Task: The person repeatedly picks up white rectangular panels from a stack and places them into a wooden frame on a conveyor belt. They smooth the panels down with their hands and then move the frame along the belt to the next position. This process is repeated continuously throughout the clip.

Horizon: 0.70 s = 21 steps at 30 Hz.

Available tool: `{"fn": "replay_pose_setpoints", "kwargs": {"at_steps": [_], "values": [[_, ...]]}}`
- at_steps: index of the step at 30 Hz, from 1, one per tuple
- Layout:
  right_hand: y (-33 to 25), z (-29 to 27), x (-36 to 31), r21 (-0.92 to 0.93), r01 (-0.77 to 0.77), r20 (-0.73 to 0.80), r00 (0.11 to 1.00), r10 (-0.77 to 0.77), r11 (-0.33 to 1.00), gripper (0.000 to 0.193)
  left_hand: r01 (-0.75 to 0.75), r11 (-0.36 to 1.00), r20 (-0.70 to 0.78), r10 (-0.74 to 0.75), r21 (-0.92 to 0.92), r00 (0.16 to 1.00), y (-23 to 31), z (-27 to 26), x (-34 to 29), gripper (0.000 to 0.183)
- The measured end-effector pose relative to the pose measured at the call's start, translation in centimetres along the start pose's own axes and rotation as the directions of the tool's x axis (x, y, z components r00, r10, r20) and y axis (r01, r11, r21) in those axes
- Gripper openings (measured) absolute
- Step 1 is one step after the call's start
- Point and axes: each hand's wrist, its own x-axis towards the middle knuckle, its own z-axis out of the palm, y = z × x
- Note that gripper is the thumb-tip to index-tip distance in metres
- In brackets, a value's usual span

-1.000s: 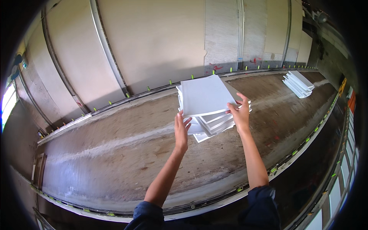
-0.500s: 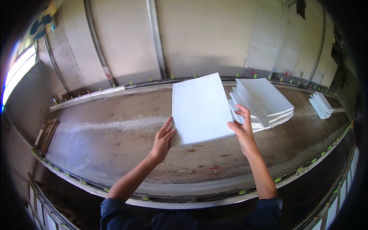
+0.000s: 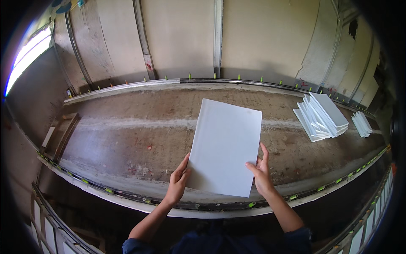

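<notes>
A white rectangular board point(image 3: 226, 146) is held up over the near middle of the long worktable point(image 3: 122, 148), slightly tilted. My left hand point(image 3: 178, 180) grips its lower left edge, the thumb alongside and the other fingers partly behind it. On the right edge my right hand point(image 3: 261, 173) holds it, thumb lying on the front face and fingers at the back. To the right stands an uneven pile of similar white boards point(image 3: 327, 112), fanned out at its left side. No hand touches that pile.
A smaller stack of narrow white pieces point(image 3: 362, 124) lies at the far right. Wooden strips point(image 3: 63, 135) form a frame at the table's left end. Rails with green pegs point(image 3: 239, 77) run along both long edges. Below are racks point(image 3: 55, 228) with white panels.
Both hands have brought the board nearer to me and turned it a little clockwise. My view has swung left, so the pile of boards now appears farther right.
</notes>
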Motion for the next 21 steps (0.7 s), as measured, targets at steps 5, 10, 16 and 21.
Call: {"fn": "replay_pose_setpoints", "kwargs": {"at_steps": [5,10,16,21], "values": [[1.4,2.6,-0.6,-0.085,0.088,-0.040,0.995,-0.091,0.993,0.077,-0.062,0.997,-0.034,0.061,-0.049,0.998,-1.8,-1.0,-1.0,0.069],[3.7,3.6,-1.3,-0.080,0.097,-0.016,0.995,-0.099,0.992,0.073,0.093,0.990,-0.027,-0.097,-0.106,0.995,-1.0,-2.3,-2.5,0.068],[7.0,5.0,-1.9,0.113,-0.033,0.007,0.999,0.032,0.993,0.072,0.132,0.989,-0.032,-0.134,-0.064,0.990,-1.3,-4.2,-3.4,0.062],[6.8,8.6,-1.4,0.085,-0.056,0.038,0.998,0.053,0.995,0.071,0.121,0.989,0.017,-0.120,-0.087,0.993,-0.3,-8.6,-3.1,0.063]]}}
